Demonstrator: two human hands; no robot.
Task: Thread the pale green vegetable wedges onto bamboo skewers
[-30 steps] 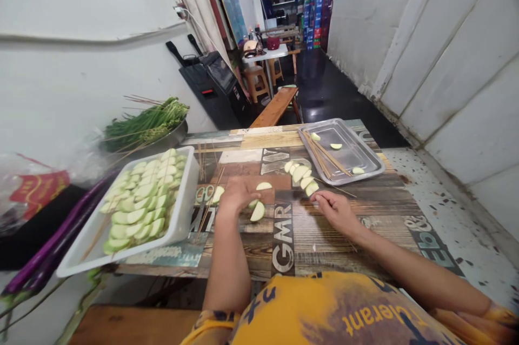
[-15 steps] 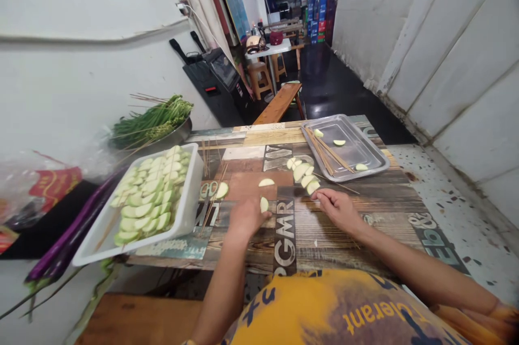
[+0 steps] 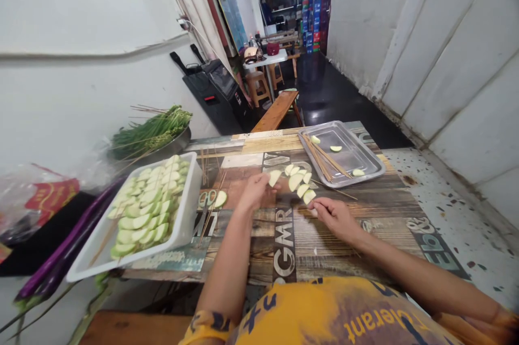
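My left hand [image 3: 256, 191] is closed, pinching a pale, green-edged vegetable slice [image 3: 274, 177] between thumb and fingers above the table. Facing it, my right hand [image 3: 333, 216] pinches the near end of a skewer that is mostly hidden by a row of similar slices [image 3: 295, 181]. The lowest slice [image 3: 308, 196] comes right up to my right fingertips. A loose thin stick [image 3: 338, 190] lies behind that hand. Left of my left hand, another cut slice [image 3: 220, 199] rests on the patterned table [image 3: 243, 231].
A white tub [image 3: 190, 215] of stacked slices stands at left, beside long purple eggplants [image 3: 60, 258]. Behind it sits a metal bowl [image 3: 172, 143] of green stalks [image 3: 154, 127]. The metal tray [image 3: 367, 158] at far right holds wooden skewers [image 3: 324, 157] and a few slices.
My left hand has moved forward and right, bringing its slice close to the row. A slice that lay on the table beyond it no longer shows. My right hand keeps its pinch.
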